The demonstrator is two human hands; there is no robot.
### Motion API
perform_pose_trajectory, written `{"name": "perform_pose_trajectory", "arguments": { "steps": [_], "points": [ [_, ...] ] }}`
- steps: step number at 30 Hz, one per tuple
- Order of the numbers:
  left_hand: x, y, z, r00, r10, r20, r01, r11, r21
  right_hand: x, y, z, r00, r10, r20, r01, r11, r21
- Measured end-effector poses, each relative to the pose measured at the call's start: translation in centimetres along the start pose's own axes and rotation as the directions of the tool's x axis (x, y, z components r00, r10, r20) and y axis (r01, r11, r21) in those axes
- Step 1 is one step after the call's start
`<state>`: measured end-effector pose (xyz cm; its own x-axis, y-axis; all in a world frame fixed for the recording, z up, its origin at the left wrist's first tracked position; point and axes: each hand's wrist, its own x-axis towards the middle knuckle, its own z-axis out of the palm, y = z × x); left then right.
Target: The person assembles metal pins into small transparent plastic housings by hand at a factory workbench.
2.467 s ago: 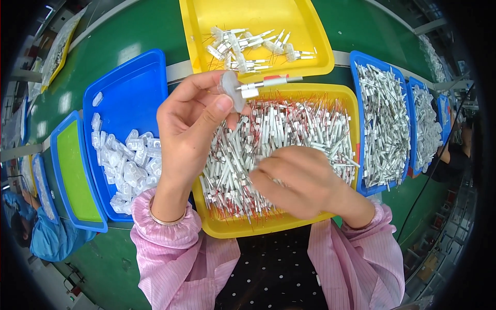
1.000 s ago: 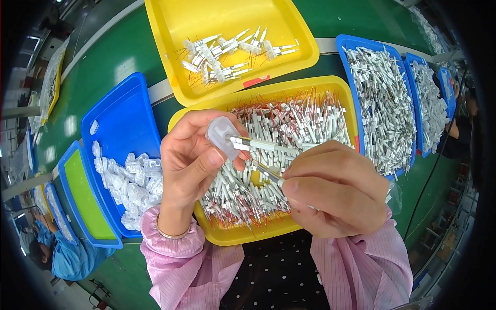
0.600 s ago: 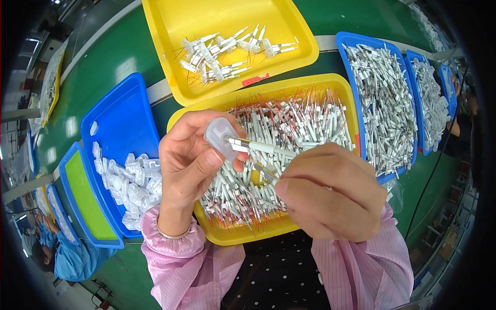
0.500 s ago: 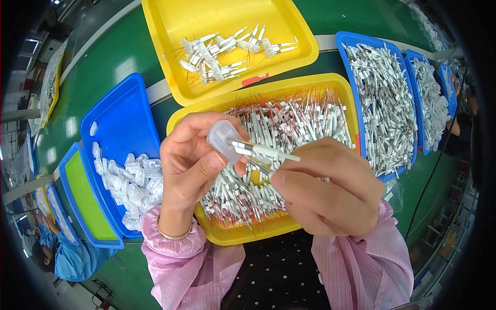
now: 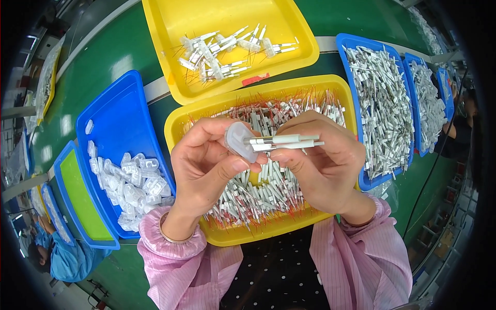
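Observation:
My left hand (image 5: pixel 206 165) pinches a small translucent plastic cap (image 5: pixel 238 140) between thumb and fingers. My right hand (image 5: pixel 323 165) holds thin white tube parts (image 5: pixel 287 141) level, their left ends pushed against the cap. Both hands hover over the near yellow tray (image 5: pixel 258 235), which is full of white tubes with red wire ends (image 5: pixel 258 191). The far yellow tray (image 5: pixel 289 51) holds several joined cap-and-tube pieces (image 5: pixel 222 49).
A blue tray (image 5: pixel 116 113) on the left holds loose clear caps (image 5: pixel 132 186). Blue trays (image 5: pixel 361 181) on the right are packed with white tubes. A green-lined blue tray (image 5: pixel 77 196) lies further left. All stand on a green work surface (image 5: pixel 103 51). Another person (image 5: pixel 57 256) sits at lower left.
My right hand picked tubes out of the near tray, raised them and brought them to the cap in my left hand. The tubes now lie level against the cap.

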<state>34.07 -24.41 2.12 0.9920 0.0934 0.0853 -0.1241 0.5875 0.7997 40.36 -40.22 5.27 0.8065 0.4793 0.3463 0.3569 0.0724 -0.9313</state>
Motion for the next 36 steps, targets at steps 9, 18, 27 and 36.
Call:
{"name": "perform_pose_trajectory", "arguments": {
  "steps": [9,18,27,36],
  "points": [
    [-0.2,-0.4,-0.2,0.997,0.06,0.049,-0.063,0.995,0.073,-0.8,0.8,1.0,0.99,-0.12,-0.073,0.11,0.985,-0.132],
    [0.9,-0.1,0.1,0.997,0.07,0.021,-0.071,0.995,0.071,-0.6,1.8,0.8,0.967,-0.242,-0.078,0.223,0.954,-0.202],
    [9.7,-1.1,-4.1,0.889,0.376,-0.261,0.076,0.44,0.895,-0.7,1.0,-11.9,0.948,0.296,-0.116,-0.139,0.058,-0.989],
    [6.3,2.6,-2.2,0.889,0.459,0.009,0.193,-0.392,0.899,-2.8,4.2,-15.2,0.918,0.376,-0.124,-0.182,0.123,-0.976]
  ]
}}
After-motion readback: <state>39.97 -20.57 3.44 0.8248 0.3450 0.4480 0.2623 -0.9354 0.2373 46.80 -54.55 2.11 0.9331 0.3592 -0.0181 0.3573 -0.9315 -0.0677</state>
